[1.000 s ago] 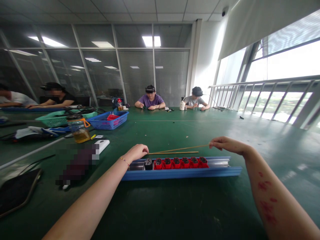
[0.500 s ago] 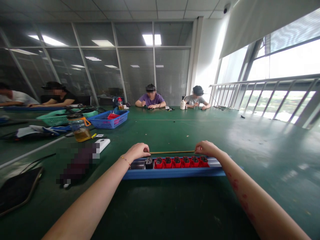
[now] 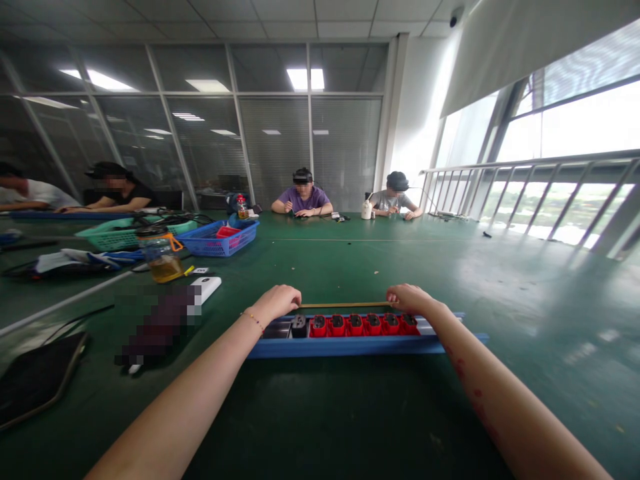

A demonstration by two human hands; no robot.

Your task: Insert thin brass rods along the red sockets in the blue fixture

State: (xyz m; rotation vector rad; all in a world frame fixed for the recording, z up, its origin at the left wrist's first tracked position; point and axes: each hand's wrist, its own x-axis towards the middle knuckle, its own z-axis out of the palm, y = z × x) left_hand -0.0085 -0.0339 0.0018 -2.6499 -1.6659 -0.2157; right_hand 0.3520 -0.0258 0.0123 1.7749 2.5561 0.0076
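Both hands are curled nearly closed at the ends of a thin yellowish strip (image 3: 345,305), which spans the gap between them: the left hand (image 3: 283,301) has its left end, the right hand (image 3: 407,298) its right; the fingertips themselves are hidden. The strip is just beyond a blue channel (image 3: 350,347) on the green counter (image 3: 345,407). In the channel, six red holders (image 3: 355,327) with black pieces stand in a row beside a black block (image 3: 299,326). The left wrist covers the channel's left end; the right forearm crosses it near the other end.

Well to the left are a lidded jar (image 3: 167,268) of amber liquid, a blue basket (image 3: 220,247) and a green basket (image 3: 107,237). Two co-workers sit across the counter.
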